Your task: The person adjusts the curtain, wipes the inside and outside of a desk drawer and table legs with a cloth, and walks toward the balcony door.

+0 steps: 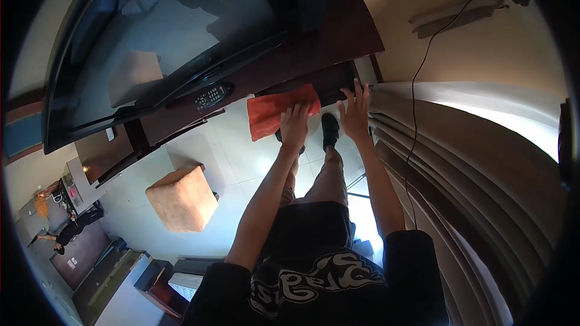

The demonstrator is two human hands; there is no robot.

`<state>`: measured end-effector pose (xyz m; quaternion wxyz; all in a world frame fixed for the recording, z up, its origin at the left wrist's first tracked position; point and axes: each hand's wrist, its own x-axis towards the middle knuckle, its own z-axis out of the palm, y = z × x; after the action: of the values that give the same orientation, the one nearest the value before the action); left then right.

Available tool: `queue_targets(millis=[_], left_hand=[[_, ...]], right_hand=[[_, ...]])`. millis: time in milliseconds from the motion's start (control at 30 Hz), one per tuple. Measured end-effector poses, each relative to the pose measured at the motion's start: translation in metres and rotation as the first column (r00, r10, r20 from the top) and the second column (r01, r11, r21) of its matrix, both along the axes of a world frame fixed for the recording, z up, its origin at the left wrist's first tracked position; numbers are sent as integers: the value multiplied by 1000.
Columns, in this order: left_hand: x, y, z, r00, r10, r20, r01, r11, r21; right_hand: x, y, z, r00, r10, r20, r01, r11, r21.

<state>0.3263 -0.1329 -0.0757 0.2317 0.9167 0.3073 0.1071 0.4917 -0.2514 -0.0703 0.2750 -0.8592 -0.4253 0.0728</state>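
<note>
My left hand (pixel 294 125) is on a red cloth (pixel 266 115), its fingers over the cloth's right part. The cloth lies along the front of a pulled-out dark drawer (pixel 336 79) under the TV stand and partly overhangs the floor. My right hand (pixel 357 111) is at the drawer's right end with its fingers spread and nothing in them. Whether its fingertips touch the drawer's edge, I cannot tell.
A large television (pixel 175 30) stands on the dark red TV stand (pixel 329 33), with a remote control (pixel 212 96) before it. An orange-tan stool (pixel 183 199) is on the tiled floor. Curtains (pixel 471 145) and a hanging black cable (pixel 414 102) are at right. Another person (pixel 75 227) is far left.
</note>
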Motion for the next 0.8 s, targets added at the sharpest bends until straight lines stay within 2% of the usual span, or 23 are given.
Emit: queue_targets(millis=[67, 100, 200, 300, 333, 400, 467, 533, 567, 667, 700, 800], left_hand=[[-14, 7, -2, 995, 9, 96, -8, 1000, -17], [-21, 8, -6, 989, 70, 131, -68, 997, -22], [-54, 11, -9, 958, 274, 81, -270, 961, -58], [-61, 10, 1, 885, 385, 264, -428, 894, 130], [-64, 7, -10, 775, 564, 284, -577, 816, -45], [-65, 0, -25, 477, 852, 215, -762, 523, -381], [-61, 0, -29, 311, 928, 207, -696, 370, -616], [-81, 12, -54, 156, 977, 144, -505, 204, -839], [-92, 13, -59, 157, 983, 93, -376, 147, -915], [-116, 28, -90, 310, 950, -35, -84, -9, -996], [-115, 33, -94, 322, 944, -67, -64, -49, -997], [-118, 31, -92, 351, 936, -20, -136, 30, -990]], right_hand=[[-2, 0, -4, 1000, -11, -24, 11, 1000, 5], [-3, 0, -6, 999, -19, -28, 19, 1000, 7], [-5, 3, -12, 999, -41, -33, 41, 999, 1], [-7, 6, -16, 997, -60, -38, 60, 998, 3], [-7, 7, -16, 997, -64, -43, 66, 997, 30], [-10, 7, -16, 995, -75, -65, 78, 996, 51], [-9, 8, -15, 992, -83, -93, 87, 995, 40], [-8, 8, -15, 994, -77, -73, 81, 995, 56], [-8, 8, -16, 995, -74, -63, 78, 995, 65], [-9, 9, -18, 995, -76, -69, 79, 996, 46], [-8, 9, -16, 996, -69, -48, 70, 997, 19], [-7, 8, -13, 998, -52, -25, 51, 998, -25]])
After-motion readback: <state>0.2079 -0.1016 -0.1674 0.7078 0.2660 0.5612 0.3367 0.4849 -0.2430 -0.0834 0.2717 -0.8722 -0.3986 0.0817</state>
